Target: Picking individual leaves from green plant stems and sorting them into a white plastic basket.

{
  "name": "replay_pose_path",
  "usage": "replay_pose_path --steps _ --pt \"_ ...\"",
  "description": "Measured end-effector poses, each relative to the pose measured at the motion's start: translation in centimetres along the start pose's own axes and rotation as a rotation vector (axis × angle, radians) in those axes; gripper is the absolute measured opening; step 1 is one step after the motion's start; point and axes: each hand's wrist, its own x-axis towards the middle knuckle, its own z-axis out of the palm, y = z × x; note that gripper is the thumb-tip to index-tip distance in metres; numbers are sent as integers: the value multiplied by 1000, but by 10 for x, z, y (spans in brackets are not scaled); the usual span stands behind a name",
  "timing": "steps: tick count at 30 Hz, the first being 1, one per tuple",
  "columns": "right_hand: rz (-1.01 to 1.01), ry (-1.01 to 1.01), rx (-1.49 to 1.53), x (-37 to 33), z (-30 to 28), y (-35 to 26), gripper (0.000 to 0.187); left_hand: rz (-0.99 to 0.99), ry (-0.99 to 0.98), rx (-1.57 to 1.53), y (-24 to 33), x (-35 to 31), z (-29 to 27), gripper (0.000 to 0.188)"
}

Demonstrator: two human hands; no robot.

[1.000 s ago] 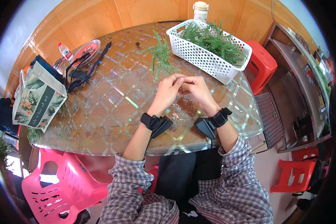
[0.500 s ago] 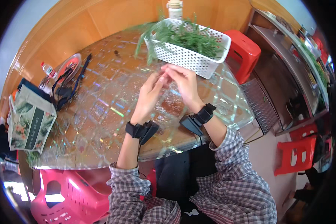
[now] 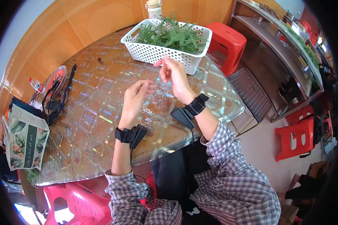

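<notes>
Above the table, my left hand (image 3: 134, 98) has its fingers loosely bent and apart from the thumb, with nothing visible in it. To its right and a little farther off, my right hand (image 3: 175, 76) has its index finger stretched out and the other fingers half curled; I see nothing held there either. Just beyond my right hand stands a white perforated plastic basket (image 3: 156, 54). Feathery green sprigs (image 3: 174, 37) are piled inside it. A gap lies between my two hands, and each wrist wears a black strapped device.
The glass-topped table (image 3: 97, 150) has a curved near edge. On its left are a printed bag (image 3: 28, 140), a plastic bottle (image 3: 36, 85) and a tray (image 3: 57, 82). A jar (image 3: 154, 9) stands behind the basket. A red stool (image 3: 229, 43) is beyond the right edge, a pink chair (image 3: 79, 200) near left.
My hands, pressed together before, have come apart. The greenery that hung over the basket's left side no longer shows there. The view has shifted, so the table and basket appear farther left.
</notes>
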Motion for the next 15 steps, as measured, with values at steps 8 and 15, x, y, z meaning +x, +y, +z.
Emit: replay_pose_path --steps 8,15 --pt "59 -324 -332 -4 17 13 14 6 0 48 -8 2 -6 24" --pt "131 -271 -263 0 18 17 12 96 66 75 -17 3 -7 22"
